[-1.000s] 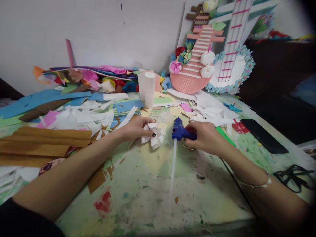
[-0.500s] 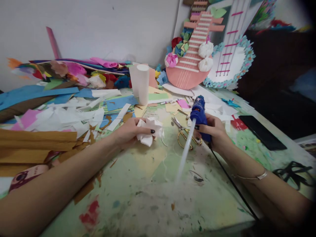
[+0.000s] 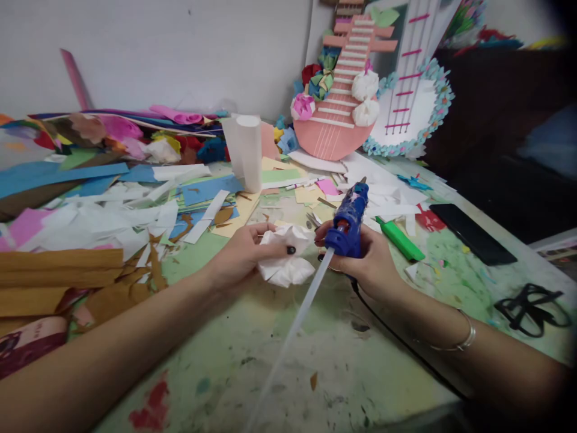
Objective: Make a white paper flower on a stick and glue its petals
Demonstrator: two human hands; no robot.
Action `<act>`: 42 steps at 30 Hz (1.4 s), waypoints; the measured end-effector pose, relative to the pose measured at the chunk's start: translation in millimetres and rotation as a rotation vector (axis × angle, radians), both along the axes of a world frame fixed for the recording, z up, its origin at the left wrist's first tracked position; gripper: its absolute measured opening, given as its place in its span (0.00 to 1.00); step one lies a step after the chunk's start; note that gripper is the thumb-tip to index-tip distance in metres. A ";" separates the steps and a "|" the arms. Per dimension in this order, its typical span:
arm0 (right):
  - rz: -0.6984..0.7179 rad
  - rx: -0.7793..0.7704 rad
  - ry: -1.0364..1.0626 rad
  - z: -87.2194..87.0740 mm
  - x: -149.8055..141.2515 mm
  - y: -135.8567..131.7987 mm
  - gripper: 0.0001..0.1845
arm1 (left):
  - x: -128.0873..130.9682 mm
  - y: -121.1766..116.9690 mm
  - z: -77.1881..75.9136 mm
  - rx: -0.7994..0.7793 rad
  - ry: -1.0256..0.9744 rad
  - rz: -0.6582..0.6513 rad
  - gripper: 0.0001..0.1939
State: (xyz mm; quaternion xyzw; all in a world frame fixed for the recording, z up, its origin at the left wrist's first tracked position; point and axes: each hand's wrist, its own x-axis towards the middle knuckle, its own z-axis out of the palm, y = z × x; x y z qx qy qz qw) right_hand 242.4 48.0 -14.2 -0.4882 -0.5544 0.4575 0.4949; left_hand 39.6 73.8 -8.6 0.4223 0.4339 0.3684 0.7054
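Observation:
Between the thumb and fingers of my left hand (image 3: 246,255) is a crumpled white paper flower (image 3: 291,264), held just above the table. My right hand (image 3: 372,255) is wrapped round a blue hot glue gun (image 3: 349,219), whose nozzle points up and away from me. A long clear glue stick (image 3: 300,319) sticks out of its back end toward me, and a black cord (image 3: 401,343) runs off to the lower right. Behind the right fingers lies a pair of scissors (image 3: 313,220), mostly hidden.
A white paper roll (image 3: 249,156) stands upright at the back. Paper scraps (image 3: 121,219) cover the left. A pink paper lute (image 3: 336,129) leans on the wall. On the right lie a green marker (image 3: 400,239), a black phone (image 3: 473,234) and black-framed glasses (image 3: 532,310).
My right hand has lifted the glue gun, swung it right, then brought it back toward the flower. My left hand has turned the flower and raised it slightly. The view has shifted right.

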 end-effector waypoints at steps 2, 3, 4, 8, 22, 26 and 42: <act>-0.024 0.053 -0.008 -1.1 -3.2 -2.6 0.21 | 4.5 -3.7 -1.0 0.024 0.038 -0.003 0.18; -0.033 0.070 -0.018 -1.6 -4.7 -3.8 0.21 | 6.7 -5.3 -1.7 0.041 0.066 0.001 0.18; -0.040 0.084 -0.035 -2.0 -6.2 -5.1 0.20 | 8.8 -6.9 -2.2 0.057 0.094 -0.001 0.18; -0.082 0.150 -0.139 -2.5 -11.8 -11.6 0.16 | 15.9 -12.2 -2.9 0.104 0.153 -0.036 0.18; -0.320 0.523 -0.464 -12.6 -6.0 -14.8 0.10 | 20.5 -18.3 0.3 0.036 0.071 -0.001 0.18; -0.306 0.590 -0.480 -10.7 -4.7 -13.7 0.09 | 19.9 -16.9 0.2 0.026 0.061 -0.057 0.19; -0.188 0.405 -0.320 -7.9 5.3 1.1 0.13 | 7.9 -1.5 -1.4 0.059 0.110 0.009 0.11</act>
